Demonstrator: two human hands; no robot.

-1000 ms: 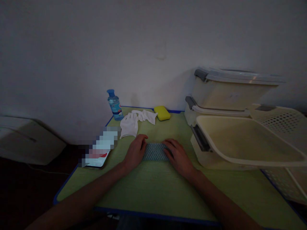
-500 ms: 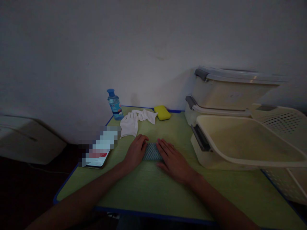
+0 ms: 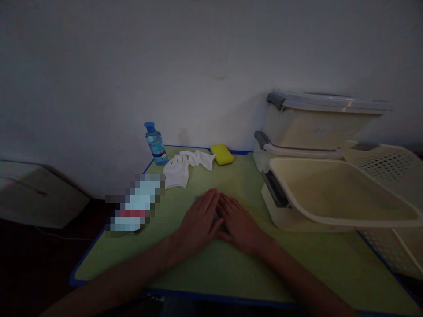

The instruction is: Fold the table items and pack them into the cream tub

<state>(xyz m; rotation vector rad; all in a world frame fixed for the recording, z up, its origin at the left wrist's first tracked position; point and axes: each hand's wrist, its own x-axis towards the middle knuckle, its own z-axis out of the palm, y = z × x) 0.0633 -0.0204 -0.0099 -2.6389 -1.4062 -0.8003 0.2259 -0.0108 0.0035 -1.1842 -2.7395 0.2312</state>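
Note:
Side by side on the table, my left hand [image 3: 198,224] and my right hand [image 3: 240,223] lie flat, palms down, with fingertips and thumbs meeting. Beneath them is a small blue-grey folded cloth [image 3: 216,216] with a woven-looking pattern. Nearly all of it is hidden; only a sliver shows in the gap between my hands. Both hands have their fingers stretched out over it, neither gripping.
White gloves [image 3: 176,172] and a yellow sponge [image 3: 222,155] lie at the back. A blue bottle [image 3: 156,145] stands beside them, a blurred phone [image 3: 137,204] at left. On the right are an open cream bin [image 3: 269,193], stacked lidded boxes [image 3: 317,127] and a perforated basket [image 3: 386,163].
My right hand has slid left across the cloth. My left hand has turned from the cloth's left end to lie flat over it, and the two hands now meet.

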